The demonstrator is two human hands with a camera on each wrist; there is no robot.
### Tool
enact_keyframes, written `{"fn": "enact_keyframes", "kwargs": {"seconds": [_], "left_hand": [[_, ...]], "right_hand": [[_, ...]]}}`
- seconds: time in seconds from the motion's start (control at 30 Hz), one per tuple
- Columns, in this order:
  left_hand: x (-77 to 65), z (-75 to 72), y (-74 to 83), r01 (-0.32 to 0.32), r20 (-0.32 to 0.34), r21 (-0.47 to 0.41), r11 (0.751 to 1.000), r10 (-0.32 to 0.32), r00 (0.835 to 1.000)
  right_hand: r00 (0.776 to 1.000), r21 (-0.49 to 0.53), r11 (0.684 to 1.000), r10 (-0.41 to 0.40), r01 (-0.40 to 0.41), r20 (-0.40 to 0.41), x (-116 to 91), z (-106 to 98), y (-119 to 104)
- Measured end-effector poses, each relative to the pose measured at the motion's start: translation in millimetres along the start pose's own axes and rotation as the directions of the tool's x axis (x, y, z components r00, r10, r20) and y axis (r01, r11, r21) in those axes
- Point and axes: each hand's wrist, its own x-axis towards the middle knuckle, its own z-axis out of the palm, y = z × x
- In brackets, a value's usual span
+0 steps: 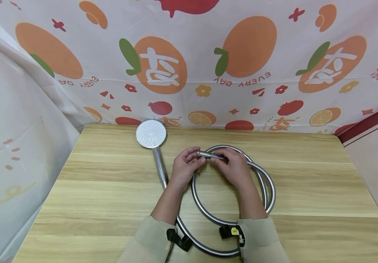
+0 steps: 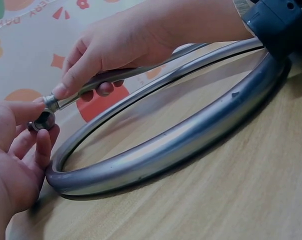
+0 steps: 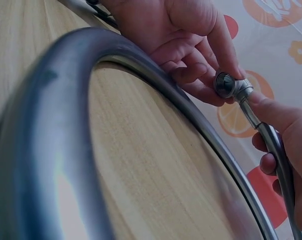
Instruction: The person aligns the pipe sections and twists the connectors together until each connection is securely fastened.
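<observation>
Hose end (image 3: pixel 244 91), pinched between fingers (image 3: pixel 278 112)

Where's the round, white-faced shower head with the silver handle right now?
In the head view, the round, white-faced shower head lies left of centre near the far edge of the light wooden table, beyond and left of the person's left hand.

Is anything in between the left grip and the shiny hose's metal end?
Nothing I can see. The left grip pinches the metal end itself, and the right grip holds the hose just behind it. The hose's loops aren't between them.
</observation>
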Motion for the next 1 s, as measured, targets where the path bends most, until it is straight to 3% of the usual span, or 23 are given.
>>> {"fn": "enact_keyframes", "kwargs": {"seconds": [0.27,0.5,0.63,1.0], "left_hand": [[-1.8,-0.1,1.2,-0.029,0.018,0.020,0.999,0.029,0.999],[-2.3,1.5,2.6,-0.020,0.013,0.037,0.999,0.019,1.000],[-2.6,2.1,2.1,-0.028,0.033,0.094,0.995,0.025,0.999],[-2.1,1.7,-0.8,-0.055,0.059,0.173,0.983,0.046,0.997]], "right_hand": [[0.998,-0.007,0.999,0.047,-0.047,0.048,-1.1,-1.6,-2.9],[1.000,0.043,0.999,0.004,-0.005,0.014,-0.4,-0.7,-0.5],[1.000,0.029,1.000,-0.007,0.007,-0.004,-0.2,0.3,1.1],[1.000,-0.023,0.999,0.031,-0.031,0.005,-0.3,1.6,0.8]]}}
